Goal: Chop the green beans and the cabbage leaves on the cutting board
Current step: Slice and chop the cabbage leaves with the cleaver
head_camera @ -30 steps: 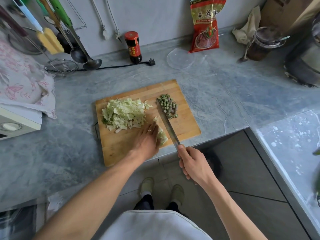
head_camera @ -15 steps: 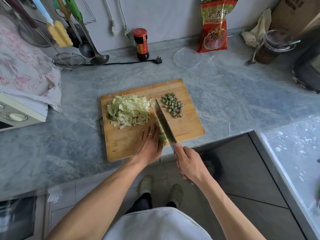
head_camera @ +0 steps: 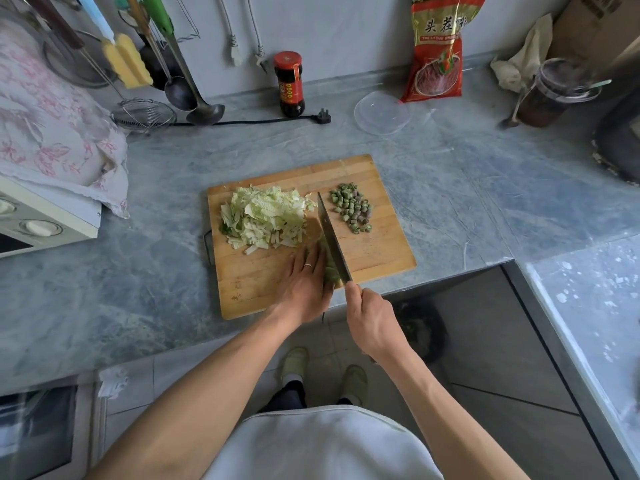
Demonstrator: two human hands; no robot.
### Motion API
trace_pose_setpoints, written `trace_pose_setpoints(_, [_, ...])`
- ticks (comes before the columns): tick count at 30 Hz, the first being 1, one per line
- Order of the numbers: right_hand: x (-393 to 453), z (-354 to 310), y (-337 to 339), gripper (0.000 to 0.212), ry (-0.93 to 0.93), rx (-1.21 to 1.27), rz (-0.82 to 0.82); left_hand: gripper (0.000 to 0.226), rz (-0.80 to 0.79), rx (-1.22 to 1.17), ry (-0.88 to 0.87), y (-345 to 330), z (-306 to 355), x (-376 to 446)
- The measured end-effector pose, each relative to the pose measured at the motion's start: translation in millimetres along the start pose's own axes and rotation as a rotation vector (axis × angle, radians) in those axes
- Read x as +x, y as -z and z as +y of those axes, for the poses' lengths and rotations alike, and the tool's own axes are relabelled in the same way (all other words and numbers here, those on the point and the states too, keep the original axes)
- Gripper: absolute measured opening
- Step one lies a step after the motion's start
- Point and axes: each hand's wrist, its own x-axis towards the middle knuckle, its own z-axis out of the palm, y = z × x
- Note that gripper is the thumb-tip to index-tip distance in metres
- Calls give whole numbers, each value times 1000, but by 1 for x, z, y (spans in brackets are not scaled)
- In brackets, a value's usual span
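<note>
A grey marbled bench [head_camera: 450, 188] runs under a pale wall hung with ladles and a strainer, and the wooden cutting board [head_camera: 374, 258] sits at the centre of the frame, its near edge close to the bench's front lip.

Most of the chopping looks done. A loose heap of chopped cabbage [head_camera: 266, 216] covers the upper left of the board, and a small pile of chopped green beans [head_camera: 351, 206] lies at the upper right, well apart from the heap. What seems left is a last wad of cabbage leaf [head_camera: 329, 271] at the lower middle of the board, wedged between hand and blade. I judge the task close to its end, with only this piece to slice.

The left hand [head_camera: 304, 287] rests flat on the board, fingers [head_camera: 300, 260] straight and close together, pressing the wad's left side. The right hand [head_camera: 372, 322] is wrapped round the handle of the knife [head_camera: 331, 239], fingers curled tight. The handle itself is hidden.

The knife's long axis runs from the lower centre up and slightly left, its tip pointing at the gap between the two piles. The blade stands on edge against the wad. How long the wad is, or how it lies, cannot be told.
</note>
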Motion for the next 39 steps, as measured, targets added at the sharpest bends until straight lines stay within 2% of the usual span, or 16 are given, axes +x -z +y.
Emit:
trace_pose_setpoints(7, [0, -15, 3, 42, 25, 63, -4, 70, -20, -15, 6, 2, 0, -1])
trace_pose_setpoints(11, [7, -17, 7, 49, -6, 67, -30, 70, -41, -38, 14, 3, -2, -1])
trace_pose_setpoints(13, [4, -17, 13, 51, 2, 55, -7, 71, -33, -39, 15, 2, -3, 0])
trace_pose_setpoints(16, [-2, -20, 20, 42, 27, 87, 18, 73, 9, -70, -6, -3, -6, 0])
trace_pose_setpoints(20, [-13, -15, 22, 41, 51, 77, 0, 85, 67, -128, -7, -9, -8, -5])
trace_pose_setpoints(26, [-20, -3, 14, 43, 44, -7, -48, 82, 115, -93, 5, -8, -5, -12])
trace_pose_setpoints(29, [-20, 0, 11, 51, 31, -27, -46, 71, 115, -77, 13, -8, -4, -13])
trace_pose_setpoints(33, [-17, 1, 5, 40, 54, -6, -36, 69, 105, -64, 20, -8, -3, -11])
trace_pose_setpoints(37, [-17, 0, -3, 50, 21, 9, -7, 70, 71, -47, 37, -7, -3, -9])
trace_pose_setpoints(39, [-12, -4, -6, 44, 34, 28, -16, 69, 74, -49, 29, -8, -4, -9])
